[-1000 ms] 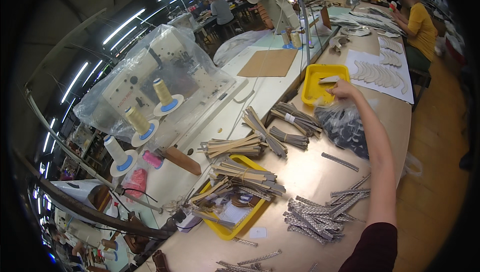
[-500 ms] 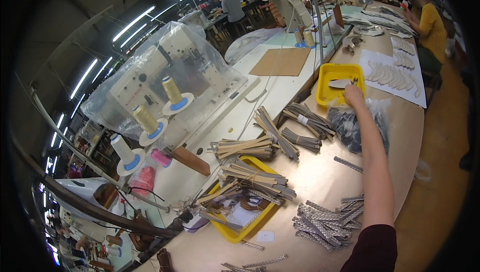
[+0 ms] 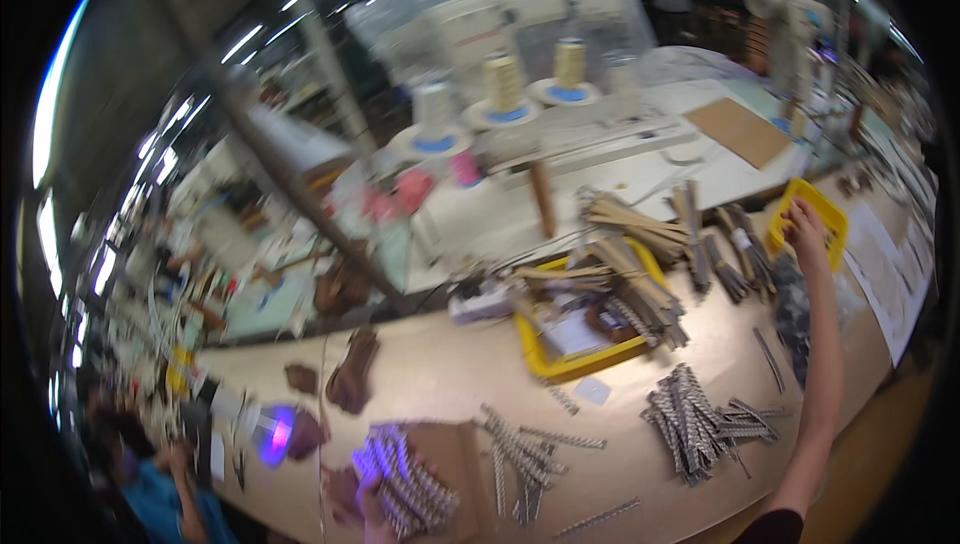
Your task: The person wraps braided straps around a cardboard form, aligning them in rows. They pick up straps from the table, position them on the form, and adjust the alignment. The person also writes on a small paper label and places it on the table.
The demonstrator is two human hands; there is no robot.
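Observation:
Over the far end of the yellow tray (image 3: pixel 838 256) on the right, my right hand (image 3: pixel 806 232) is raised at the end of my stretched arm. Its fingers look loosely bent and apart, and nothing shows between them, though the picture is blurred. At the lower left, my left hand (image 3: pixel 372 504) is closed around a woven piece of grey-and-white braided strips (image 3: pixel 412 484), which is partly lit violet. Beneath that piece lies a brown board (image 3: pixel 458 444). A heap of braided strips (image 3: pixel 685 424) and looser braided strips (image 3: pixel 525 454) rest on the table between my hands.
A second yellow tray (image 3: pixel 570 369) holds tied strip bundles. More bundles (image 3: pixel 740 249) lie beside it. A clear bag of dark pieces (image 3: pixel 795 319) sits under my right forearm. A violet-lit lamp (image 3: pixel 275 434) stands left; beyond it sits a person in blue (image 3: pixel 165 499). Thread cones (image 3: pixel 503 89) stand behind.
The view has swung left, bringing my left hand, the woven piece and the lamp into sight. My right hand stays by the yellow tray; the pointed metal tool seen near it no longer shows.

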